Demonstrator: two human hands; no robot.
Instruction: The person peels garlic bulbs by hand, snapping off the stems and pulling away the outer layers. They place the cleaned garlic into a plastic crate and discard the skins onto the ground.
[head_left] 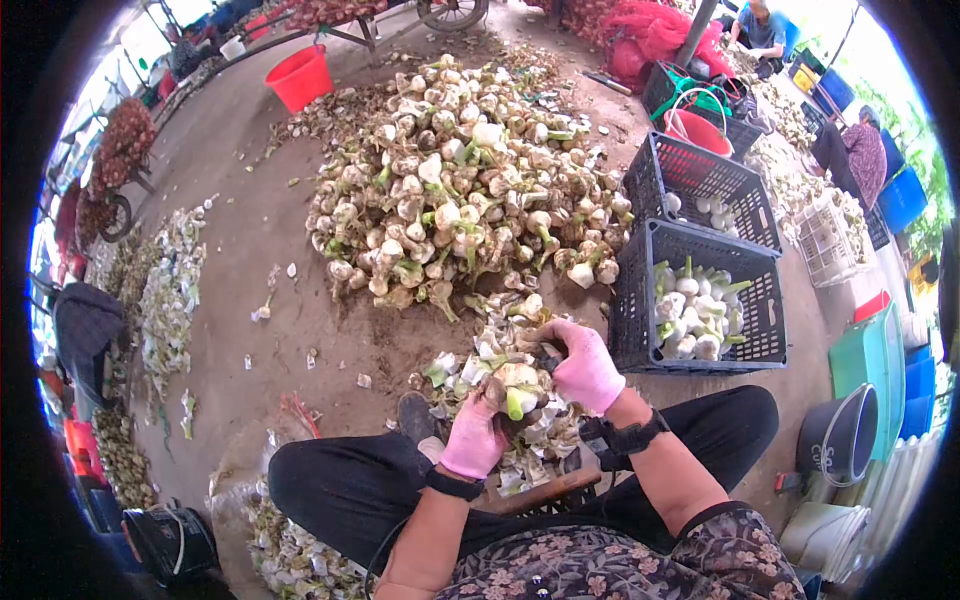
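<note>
Between my knees, my left hand (474, 437), in a pink glove with dirty fingertips, grips a garlic bulb (520, 377) whose cut green stem points toward me. My right hand (586, 368), gloved the same way, is closed at the bulb's right side. Something small and dark shows at its fingers, but I cannot make out what it is. Loose garlic skins (530, 455) lie beneath both hands. Beyond them rises a large heap of untrimmed garlic (450, 190). To the right, a black crate (625, 345) contains trimmed white garlic bulbs (700, 315).
Another black crate (770, 235) with a few bulbs stands behind the first. A red bucket (300, 80) sits beyond the heap at left. A dark bucket (840, 435) and a white bucket (822, 535) are at my right. Other people (865, 155) sit at the far right.
</note>
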